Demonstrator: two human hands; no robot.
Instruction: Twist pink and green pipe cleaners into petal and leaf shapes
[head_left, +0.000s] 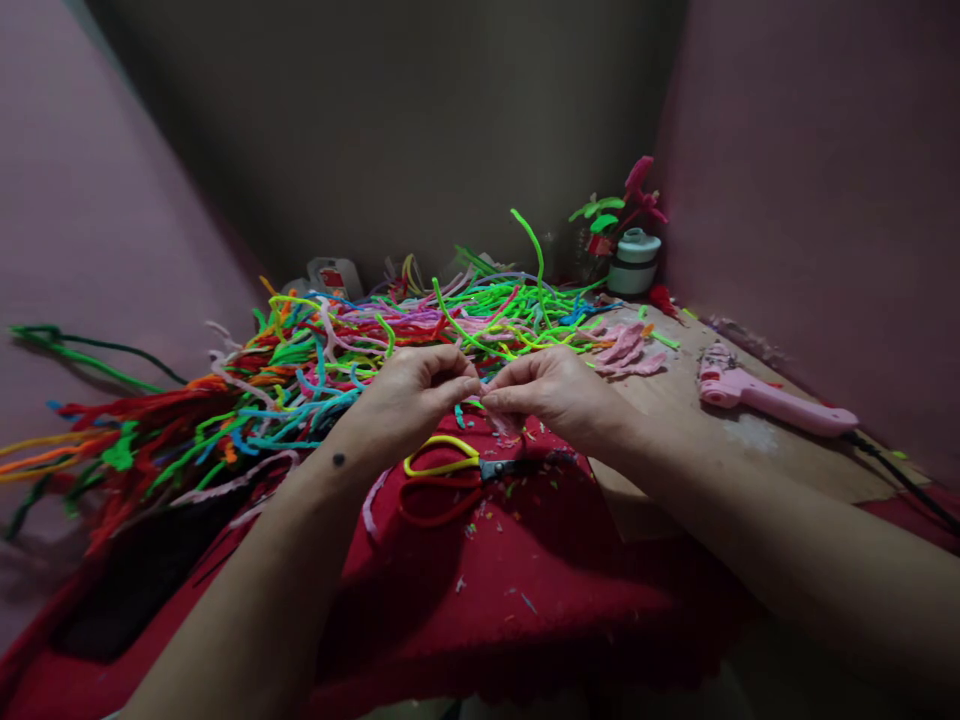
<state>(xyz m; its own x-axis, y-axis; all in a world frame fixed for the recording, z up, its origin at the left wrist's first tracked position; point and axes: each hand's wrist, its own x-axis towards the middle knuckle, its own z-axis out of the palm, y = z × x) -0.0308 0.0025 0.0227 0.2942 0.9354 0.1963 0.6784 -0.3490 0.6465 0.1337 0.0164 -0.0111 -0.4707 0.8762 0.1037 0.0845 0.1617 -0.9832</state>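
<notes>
Over the middle of the table, my left hand [429, 384] and my right hand [546, 384] meet with thumbs and fingertips pinched together. Between them is a light pink pipe cleaner [505, 424], mostly covered by the fingers, so its exact shape is hard to make out. Just below the hands, scissors [489, 469] with one yellow and one red handle loop lie on the red cloth [540, 580]. Beyond and to the left spreads a big tangled heap of coloured pipe cleaners [315, 350]. Several pink looped pieces [628, 348] rest to the right of the heap.
A pink hot glue gun [780, 398] with a black cord lies at right on a brown board [750, 450]. At the back stands a pale blue jar [635, 264] beside fuzzy flowers [641, 190]. A dark flat object [135, 590] lies at left. Small fuzz scraps dot the cloth.
</notes>
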